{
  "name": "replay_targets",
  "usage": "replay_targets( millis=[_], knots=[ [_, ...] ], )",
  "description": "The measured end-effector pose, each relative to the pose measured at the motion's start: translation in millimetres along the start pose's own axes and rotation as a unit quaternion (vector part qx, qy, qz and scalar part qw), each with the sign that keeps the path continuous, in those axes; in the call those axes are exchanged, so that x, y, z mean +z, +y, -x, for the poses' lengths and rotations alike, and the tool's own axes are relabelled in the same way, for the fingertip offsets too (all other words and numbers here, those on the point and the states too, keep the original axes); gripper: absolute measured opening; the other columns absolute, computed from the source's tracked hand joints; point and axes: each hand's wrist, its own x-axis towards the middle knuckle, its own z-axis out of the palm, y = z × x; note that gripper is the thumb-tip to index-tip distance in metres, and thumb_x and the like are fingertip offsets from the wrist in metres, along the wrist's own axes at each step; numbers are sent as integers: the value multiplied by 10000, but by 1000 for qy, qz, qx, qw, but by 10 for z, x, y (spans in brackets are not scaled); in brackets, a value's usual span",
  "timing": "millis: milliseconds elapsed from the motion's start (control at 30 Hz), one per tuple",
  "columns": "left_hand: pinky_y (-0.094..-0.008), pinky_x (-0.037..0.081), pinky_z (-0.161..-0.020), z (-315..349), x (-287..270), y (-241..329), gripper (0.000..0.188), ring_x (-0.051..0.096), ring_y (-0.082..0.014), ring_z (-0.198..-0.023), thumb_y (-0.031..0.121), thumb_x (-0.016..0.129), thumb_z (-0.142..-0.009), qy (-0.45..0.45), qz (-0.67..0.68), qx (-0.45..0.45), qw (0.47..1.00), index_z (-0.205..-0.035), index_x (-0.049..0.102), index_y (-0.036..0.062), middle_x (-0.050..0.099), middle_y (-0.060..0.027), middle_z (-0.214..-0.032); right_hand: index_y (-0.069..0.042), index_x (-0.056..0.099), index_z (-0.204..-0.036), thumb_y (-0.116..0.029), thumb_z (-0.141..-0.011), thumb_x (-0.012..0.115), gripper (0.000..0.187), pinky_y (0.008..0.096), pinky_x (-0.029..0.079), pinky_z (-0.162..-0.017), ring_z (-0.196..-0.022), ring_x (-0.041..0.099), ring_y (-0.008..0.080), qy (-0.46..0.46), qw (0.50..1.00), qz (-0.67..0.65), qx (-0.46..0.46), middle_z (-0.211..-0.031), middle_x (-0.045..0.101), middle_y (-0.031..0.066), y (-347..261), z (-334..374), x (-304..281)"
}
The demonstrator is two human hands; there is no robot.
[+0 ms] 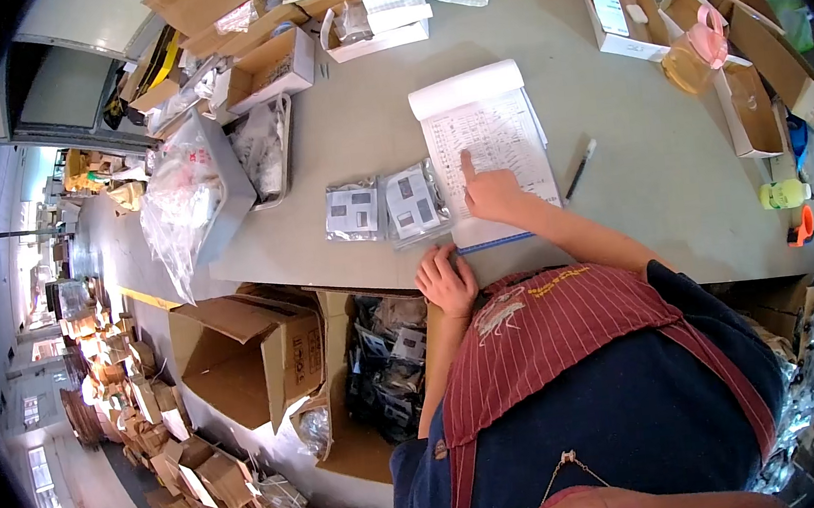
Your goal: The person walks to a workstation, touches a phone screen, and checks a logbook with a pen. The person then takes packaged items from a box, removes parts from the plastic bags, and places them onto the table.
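My right hand (492, 194) lies on a handwritten notepad (506, 166), its index finger stretched out on the page and the other fingers curled in. The pad's top sheets are folded back. At the near table edge rests my left hand (446, 280), fingers spread and nothing held. Just beyond it are two clear plastic packets with printed labels, a left packet (354, 210) and a right packet (414, 201) next to the pad. To the right of the pad lies a pen (580, 169) with a pale end.
A grey bin (222, 188) draped with plastic bags and a metal tray (288, 153) stand at the left. Below the edge, an open carton (361, 435) holds several dark packets. A pink-lidded bottle (692, 62), small boxes and a phone (610, 11) sit at the far right.
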Motion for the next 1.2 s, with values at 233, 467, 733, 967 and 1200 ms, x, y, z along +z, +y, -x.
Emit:
replay_targets(
  millis=[233, 467, 733, 967, 1200],
  knots=[
    [-413, 383, -899, -4, -20, 3, 248, 565, -301, -1040, 234, 589, -870, 0, 3, -5, 1000, -1086, 635, 120, 604, -96, -1109, -22, 370, -1471, -184, -844, 566, 676, 468, 480, -499, -547, 640, 314, 33, 997, -13, -74, -621, 639, 111, 88, 34, 38],
    [-413, 377, -889, 3, -6, 9, 265, 562, -302, -1034, 220, 596, -864, -13, 5, -3, 1000, -1105, 623, 113, 597, -108, -1126, -71, 553, -1295, -155, -872, 552, 431, 469, 492, -776, -838, 654, 292, 64, 986, -36, -149, -914, 669, 117, 250, 355, 12],
    [-414, 388, -862, -6, -39, 9, 277, 571, -305, -1016, 198, 615, -812, 4, 2, -2, 1000, -1076, 631, 116, 601, -104, -1096, -71, 574, -1325, -314, -841, 591, 542, 482, 372, -1063, -1204, 495, 356, -55, 970, -127, -202, -1264, 545, 156, 1135, 1910, -487],
    [-428, 381, -910, -34, -49, 48, 282, 554, -322, -1045, 190, 606, -822, -14, -7, 8, 1000, -1090, 629, 105, 591, -123, -1105, -59, 534, -1360, -336, -867, 548, 565, 495, 301, -1146, -1295, 440, 323, -5, 979, 15, -201, -1373, 484, 156, 1282, 2351, -612],
    [-455, 365, -941, 146, -110, 152, 279, 528, -341, -1091, 156, 588, -876, -41, -13, -52, 998, -1147, 612, 93, 572, -155, -1197, -61, 538, -1352, -229, -833, 551, 546, 498, 306, -1137, -1279, 443, 319, -11, 978, 3, -207, -1351, 490, 145, 1316, 2338, -617]
  ],
)
